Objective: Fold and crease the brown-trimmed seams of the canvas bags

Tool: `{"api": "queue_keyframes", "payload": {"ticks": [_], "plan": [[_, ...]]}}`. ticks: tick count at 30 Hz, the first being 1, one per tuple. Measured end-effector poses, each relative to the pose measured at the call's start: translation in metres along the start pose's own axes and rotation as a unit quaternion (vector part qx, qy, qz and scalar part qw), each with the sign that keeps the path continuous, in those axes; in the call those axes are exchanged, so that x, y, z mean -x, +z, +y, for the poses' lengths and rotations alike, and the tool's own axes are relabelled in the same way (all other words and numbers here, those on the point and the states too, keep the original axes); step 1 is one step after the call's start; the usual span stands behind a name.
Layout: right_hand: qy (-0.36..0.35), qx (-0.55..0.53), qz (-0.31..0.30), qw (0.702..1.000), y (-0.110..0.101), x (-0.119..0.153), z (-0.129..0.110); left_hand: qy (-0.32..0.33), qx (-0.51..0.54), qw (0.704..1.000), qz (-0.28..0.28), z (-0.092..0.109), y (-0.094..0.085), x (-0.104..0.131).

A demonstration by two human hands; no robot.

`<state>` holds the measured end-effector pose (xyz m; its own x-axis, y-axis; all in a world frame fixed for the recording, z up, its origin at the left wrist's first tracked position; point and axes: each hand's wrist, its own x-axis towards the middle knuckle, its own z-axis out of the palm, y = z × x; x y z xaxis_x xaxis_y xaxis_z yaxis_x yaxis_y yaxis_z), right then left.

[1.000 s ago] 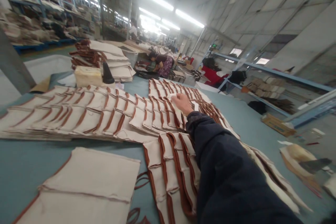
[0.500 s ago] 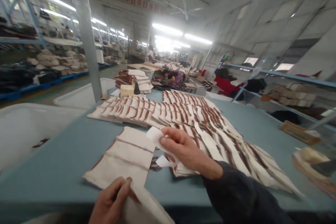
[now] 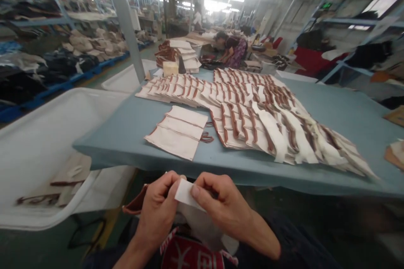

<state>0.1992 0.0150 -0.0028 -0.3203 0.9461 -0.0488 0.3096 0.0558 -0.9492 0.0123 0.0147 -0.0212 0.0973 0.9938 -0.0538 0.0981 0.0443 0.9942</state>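
Close to my body, over the front of the table, both hands are brought together. My right hand (image 3: pixel 225 208) pinches a white strip (image 3: pixel 184 192) of paper or thin cloth between thumb and fingers. Its other end meets the thumb of my left hand (image 3: pixel 159 208), which is closed on a cream fabric piece with a brown edge (image 3: pixel 136 202); most of that piece is hidden behind the hand. One flat cream panel (image 3: pixel 176 131) with brown seams lies alone on the table (image 3: pixel 126 138), brown loops showing at its right side.
Overlapping rows of brown-trimmed cream panels (image 3: pixel 240 122) cover the table's middle, with loose white strips (image 3: pixel 274 132) on top. A white bin (image 3: pixel 91 96) holding some pieces stands at the left. A metal post (image 3: pixel 126 21) rises behind it. Farther back, a person (image 3: pixel 235 48) bends over.
My view has tipped down and my hands have drawn in toward my body. My right hand has brought the white strip over to my left hand and the fabric piece.
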Motion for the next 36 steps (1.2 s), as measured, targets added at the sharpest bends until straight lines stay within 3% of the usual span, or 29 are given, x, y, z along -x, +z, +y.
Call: {"api": "queue_keyframes", "payload": {"ticks": [7, 11, 15, 21, 29, 36], "plan": [[-0.05, 0.031, 0.073, 0.996, 0.017, 0.011, 0.004, 0.001, 0.016, 1.0, 0.0, -0.006, 0.009, 0.012], [-0.044, -0.002, 0.08, 0.996, 0.016, 0.013, 0.006, -0.006, 0.023, 1.0, 0.019, -0.004, 0.016, 0.011], [0.01, -0.091, 0.044, 0.995, 0.009, 0.016, 0.006, -0.04, 0.031, 0.999, 0.006, -0.007, 0.018, 0.01], [0.131, -0.253, 0.05, 0.957, -0.002, 0.022, 0.015, -0.095, 0.085, 0.992, 0.002, -0.019, 0.02, 0.01], [0.057, -0.105, 0.07, 0.99, -0.009, 0.033, 0.009, -0.089, 0.037, 0.995, -0.011, -0.018, 0.026, 0.02], [0.084, -0.052, 0.094, 0.991, 0.001, 0.042, 0.022, -0.083, -0.007, 0.996, 0.018, -0.007, 0.039, 0.028]]}}
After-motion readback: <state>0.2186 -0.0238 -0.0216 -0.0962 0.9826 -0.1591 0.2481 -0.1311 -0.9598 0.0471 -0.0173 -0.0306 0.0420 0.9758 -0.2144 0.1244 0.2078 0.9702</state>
